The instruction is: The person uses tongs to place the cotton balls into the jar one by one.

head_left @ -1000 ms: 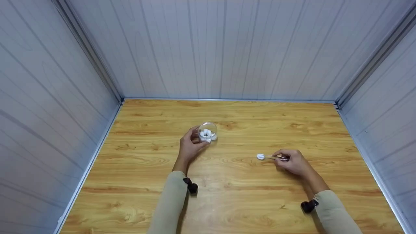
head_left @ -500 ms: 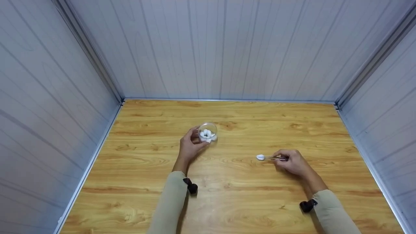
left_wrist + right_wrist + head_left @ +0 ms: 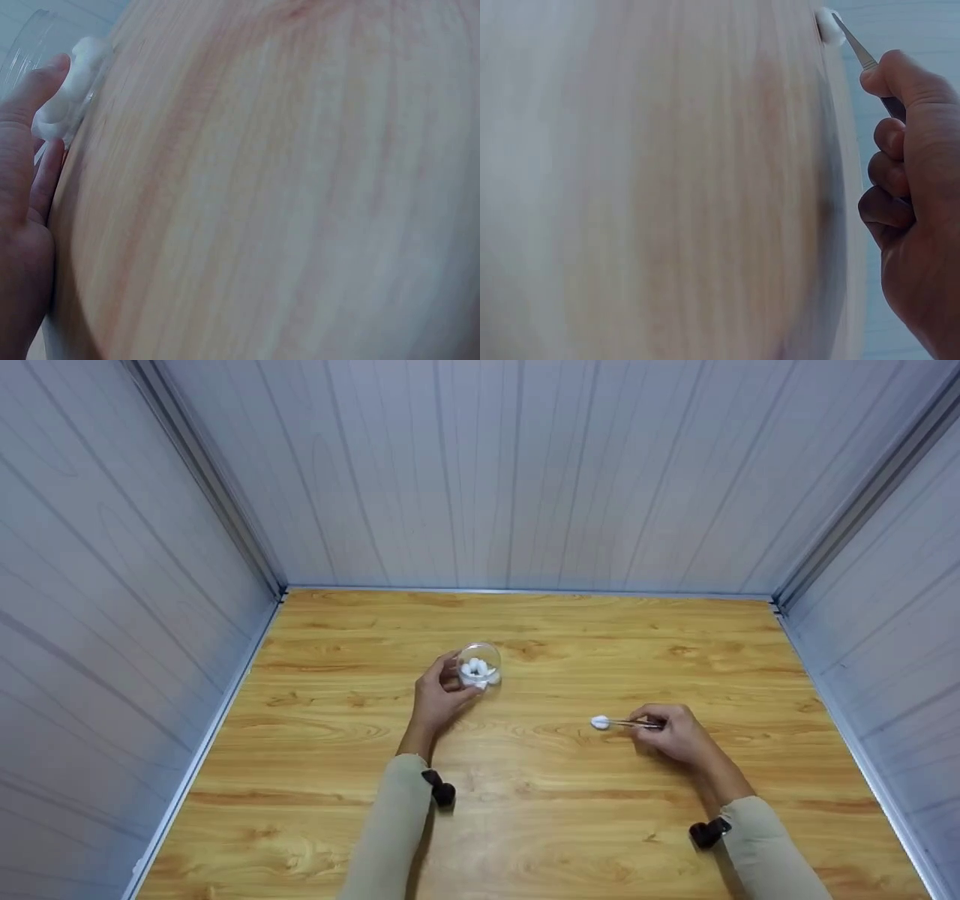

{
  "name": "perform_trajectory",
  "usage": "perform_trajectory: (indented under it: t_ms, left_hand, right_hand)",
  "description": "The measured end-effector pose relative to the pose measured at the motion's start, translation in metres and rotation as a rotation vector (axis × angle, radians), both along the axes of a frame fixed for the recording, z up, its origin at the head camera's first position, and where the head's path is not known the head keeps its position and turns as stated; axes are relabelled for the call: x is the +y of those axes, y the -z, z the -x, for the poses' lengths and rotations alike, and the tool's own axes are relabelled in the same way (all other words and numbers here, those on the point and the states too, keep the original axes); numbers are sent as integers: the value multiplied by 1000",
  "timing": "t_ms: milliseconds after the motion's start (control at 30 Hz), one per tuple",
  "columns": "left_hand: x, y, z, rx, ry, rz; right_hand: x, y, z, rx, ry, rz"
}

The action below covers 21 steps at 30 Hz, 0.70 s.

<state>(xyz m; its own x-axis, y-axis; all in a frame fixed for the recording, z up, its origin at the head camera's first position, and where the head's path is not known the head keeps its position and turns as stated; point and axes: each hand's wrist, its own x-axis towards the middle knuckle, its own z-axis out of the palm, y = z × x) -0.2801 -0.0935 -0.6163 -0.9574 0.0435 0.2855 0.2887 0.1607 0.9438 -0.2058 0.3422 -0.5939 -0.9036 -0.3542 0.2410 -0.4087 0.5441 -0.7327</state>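
My left hand (image 3: 436,699) curls its thumb and fingers round a small clear cup (image 3: 480,649). Several white cotton balls (image 3: 75,79) lie inside it, seen through its wall in the left wrist view. To the right, my right hand (image 3: 677,733) holds metal tweezers (image 3: 621,723) between thumb and fingers, pointing left. At the tweezers' tips is a single white cotton ball (image 3: 599,722), which also shows in the right wrist view (image 3: 829,27). The tips touch the ball. Whether it is lifted off the table is hard to tell.
The wood-grain table (image 3: 525,825) lies under both hands. Pale panel walls (image 3: 480,472) enclose it at the back, left and right. A black wrist camera (image 3: 442,793) sits on the left sleeve, and another black camera (image 3: 705,835) on the right.
The tweezers' tips have drawn closer together on the cotton ball. My right hand and the ball have shifted very slightly left. My left hand and the cup stay in place.
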Motion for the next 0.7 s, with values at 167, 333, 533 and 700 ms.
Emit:
perform_trajectory:
  t_ms: [167,333,533,700]
  left_hand:
    - [-1,1,1,-11,-8,24]
    - [0,-10,-3,13,22,-10]
    - [4,-21,-9,29,33,-18]
    - [6,-14,-5,25,26,-16]
  right_hand:
    - [-3,-3,2,26,17,-10]
    - [-4,-8,4,59,23,-2]
    - [-2,-18,6,29,31,-16]
    - [-1,-20,8,39,20,31]
